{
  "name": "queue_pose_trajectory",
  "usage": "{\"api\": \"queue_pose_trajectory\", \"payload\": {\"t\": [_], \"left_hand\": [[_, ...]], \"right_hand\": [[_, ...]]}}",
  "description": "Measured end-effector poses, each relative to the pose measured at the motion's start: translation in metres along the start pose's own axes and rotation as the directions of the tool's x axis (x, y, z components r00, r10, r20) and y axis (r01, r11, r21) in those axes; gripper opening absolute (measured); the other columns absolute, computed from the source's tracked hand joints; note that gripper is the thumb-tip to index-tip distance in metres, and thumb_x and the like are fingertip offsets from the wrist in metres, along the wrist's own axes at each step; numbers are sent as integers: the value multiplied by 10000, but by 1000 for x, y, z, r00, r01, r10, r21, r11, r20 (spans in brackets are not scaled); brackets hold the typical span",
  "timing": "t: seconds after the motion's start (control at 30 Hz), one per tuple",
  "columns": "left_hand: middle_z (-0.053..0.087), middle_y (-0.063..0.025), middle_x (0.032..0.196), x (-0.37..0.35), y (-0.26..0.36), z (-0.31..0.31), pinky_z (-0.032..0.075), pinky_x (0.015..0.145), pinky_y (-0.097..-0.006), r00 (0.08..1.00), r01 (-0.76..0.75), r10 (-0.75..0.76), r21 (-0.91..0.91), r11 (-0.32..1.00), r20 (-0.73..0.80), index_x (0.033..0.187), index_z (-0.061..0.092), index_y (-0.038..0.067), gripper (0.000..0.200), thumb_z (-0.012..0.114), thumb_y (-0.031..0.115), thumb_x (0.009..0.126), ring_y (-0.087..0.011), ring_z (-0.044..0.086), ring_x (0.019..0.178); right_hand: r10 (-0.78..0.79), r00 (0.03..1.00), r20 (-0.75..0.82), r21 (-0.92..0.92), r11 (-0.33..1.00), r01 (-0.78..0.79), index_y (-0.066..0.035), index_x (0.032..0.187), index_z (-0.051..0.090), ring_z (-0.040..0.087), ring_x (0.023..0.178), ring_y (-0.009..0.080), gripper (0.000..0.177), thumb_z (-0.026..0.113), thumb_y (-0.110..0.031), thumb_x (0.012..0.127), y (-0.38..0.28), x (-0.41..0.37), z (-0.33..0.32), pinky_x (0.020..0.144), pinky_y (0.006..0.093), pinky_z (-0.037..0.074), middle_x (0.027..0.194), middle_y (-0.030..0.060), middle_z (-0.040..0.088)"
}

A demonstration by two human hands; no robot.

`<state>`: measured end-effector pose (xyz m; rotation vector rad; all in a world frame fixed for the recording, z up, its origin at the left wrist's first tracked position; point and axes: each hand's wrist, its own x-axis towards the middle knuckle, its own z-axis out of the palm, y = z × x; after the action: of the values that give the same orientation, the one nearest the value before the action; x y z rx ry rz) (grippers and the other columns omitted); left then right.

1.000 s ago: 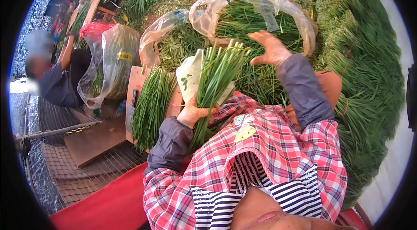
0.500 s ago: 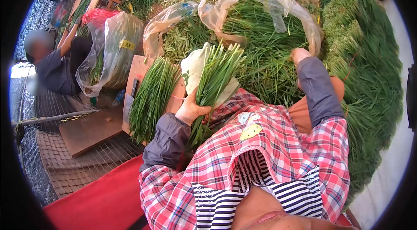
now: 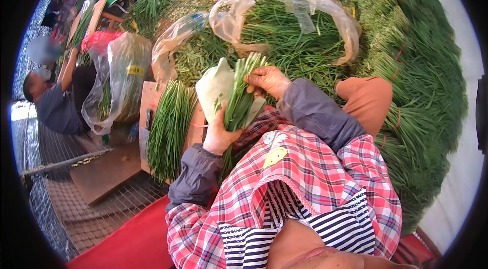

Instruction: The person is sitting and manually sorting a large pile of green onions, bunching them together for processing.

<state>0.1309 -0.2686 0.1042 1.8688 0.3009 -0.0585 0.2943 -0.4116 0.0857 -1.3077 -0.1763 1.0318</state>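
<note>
Stalk bunch [image 3: 238, 98] inside left hand [image 3: 218, 134], right hand [image 3: 271, 82] at upper end.

Bunch [image 3: 237, 98] — right of stalks [image 3: 172, 129] on board [image 3: 148, 93] | ahead — greens [image 3: 292, 27] in bag [image 3: 351, 37]

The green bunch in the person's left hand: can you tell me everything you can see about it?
The green bunch is many long, thin, plant-like stalks, dark green lower down and paler at the uneven top ends. It leans slightly, pale ends pointing away from the person's body. The left hand wraps it low down; the right hand has curled fingers against its upper side. A whitish sheet shows beside it.
</note>
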Motion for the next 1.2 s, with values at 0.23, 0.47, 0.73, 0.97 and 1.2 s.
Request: {"api": "queue_pose_trajectory", "payload": {"t": [0.23, 0.47, 0.73, 0.97, 1.2], "left_hand": [[553, -82, 1115, 8, -1, -8, 428, 856, -293, 955, 266, -203, -319, 909, 216, 1222, 421, 12, 637, 686, -36, 644, -162, 529, 997], [568, -72, 1068, 1, 13, -19, 444, 831, -293, 908, 410, -315, -433, 803, 276, 1183, 459, 23, 561, 677, -49, 671, -161, 546, 943], [597, -80, 869, -1, -22, -39, 470, 562, -313, 950, 308, -226, -519, 797, 216, 1157, 490, 73, 467, 638, -41, 729, -177, 573, 653], [561, -55, 1038, 5, -9, -18, 488, 630, -301, 975, 224, -181, -548, 806, 132, 1257, 401, 83, 660, 606, -116, 661, -169, 571, 843], [589, -110, 959, 3, -8, -24, 501, 563, -291, 986, 89, -151, -556, 827, -66, 1204, 422, 26, 631, 585, -141, 618, -189, 602, 703]], "right_hand": [[-213, 934, -285, 411, 854, 320, -49, 820, 637, 583, 508, 143, 151, 663, -192, 778, -17, -4, -31, 415, 259, 459, 701, 63, 637], [-345, 772, -534, 604, 482, 634, -47, 835, 595, 546, 538, 157, 134, 619, -176, 806, -74, -24, -159, 480, 287, 475, 615, 55, 569], [-327, 901, -286, -749, 663, 2, -101, 1012, 612, 554, 916, 268, 380, 675, -311, 701, -42, -47, -157, 798, 346, 432, 949, 121, 610], [-606, 684, 405, -887, -79, 455, -163, 1011, 615, 445, 1149, 235, 472, 703, -429, 630, -55, -13, -39, 994, 412, 267, 1105, 33, 572], [-589, 661, 465, -863, -135, 487, -276, 937, 594, 498, 1083, 171, 220, 638, -233, 726, -21, -10, -19, 1046, 466, 155, 1023, -42, 599]]}}
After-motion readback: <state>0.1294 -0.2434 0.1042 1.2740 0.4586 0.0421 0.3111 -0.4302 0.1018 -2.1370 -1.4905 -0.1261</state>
